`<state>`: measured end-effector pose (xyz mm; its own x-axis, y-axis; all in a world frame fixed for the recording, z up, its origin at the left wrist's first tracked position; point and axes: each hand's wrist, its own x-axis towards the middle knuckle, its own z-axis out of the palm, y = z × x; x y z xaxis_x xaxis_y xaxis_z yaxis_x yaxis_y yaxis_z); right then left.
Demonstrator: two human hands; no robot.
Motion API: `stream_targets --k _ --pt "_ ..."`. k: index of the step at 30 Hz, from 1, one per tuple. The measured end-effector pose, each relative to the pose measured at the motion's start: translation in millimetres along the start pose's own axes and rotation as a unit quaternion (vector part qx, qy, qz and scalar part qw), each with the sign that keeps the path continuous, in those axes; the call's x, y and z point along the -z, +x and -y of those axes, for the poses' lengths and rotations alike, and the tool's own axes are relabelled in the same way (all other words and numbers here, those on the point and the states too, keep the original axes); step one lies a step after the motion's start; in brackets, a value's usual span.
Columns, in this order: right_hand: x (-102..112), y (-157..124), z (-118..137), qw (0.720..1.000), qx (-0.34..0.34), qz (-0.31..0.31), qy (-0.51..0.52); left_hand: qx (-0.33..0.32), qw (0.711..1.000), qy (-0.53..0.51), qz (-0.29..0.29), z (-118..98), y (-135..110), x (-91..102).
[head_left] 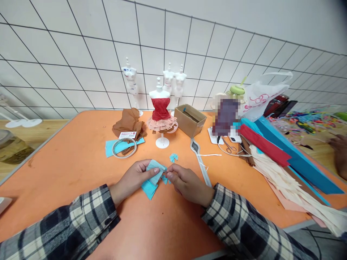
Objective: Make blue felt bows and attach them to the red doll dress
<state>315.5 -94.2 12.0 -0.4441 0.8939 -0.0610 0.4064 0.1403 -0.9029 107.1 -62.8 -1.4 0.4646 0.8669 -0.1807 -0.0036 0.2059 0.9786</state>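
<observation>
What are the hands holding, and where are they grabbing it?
Left hand pinches folded blue paper at its top edge; right hand pinches a tiny blue bow by one side.

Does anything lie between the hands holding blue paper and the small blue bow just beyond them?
Nothing visible does. Only bare orange table separates the left hand, the right hand and their blue paper from the small blue bow.

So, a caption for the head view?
Left hand holds blue paper; right hand pinches a small blue piece above orange table.

Bare hands (162, 180) emerge from navy-and-cream plaid flannel sleeves (81, 220).
</observation>
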Motion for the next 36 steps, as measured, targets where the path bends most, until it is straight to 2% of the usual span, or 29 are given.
stream_targets --k 36 --pt "-2.8 2.8 -2.0 1.000 -0.006 -0.024 -0.006 -0.020 0.999 0.009 0.024 1.0 0.7 1.4"
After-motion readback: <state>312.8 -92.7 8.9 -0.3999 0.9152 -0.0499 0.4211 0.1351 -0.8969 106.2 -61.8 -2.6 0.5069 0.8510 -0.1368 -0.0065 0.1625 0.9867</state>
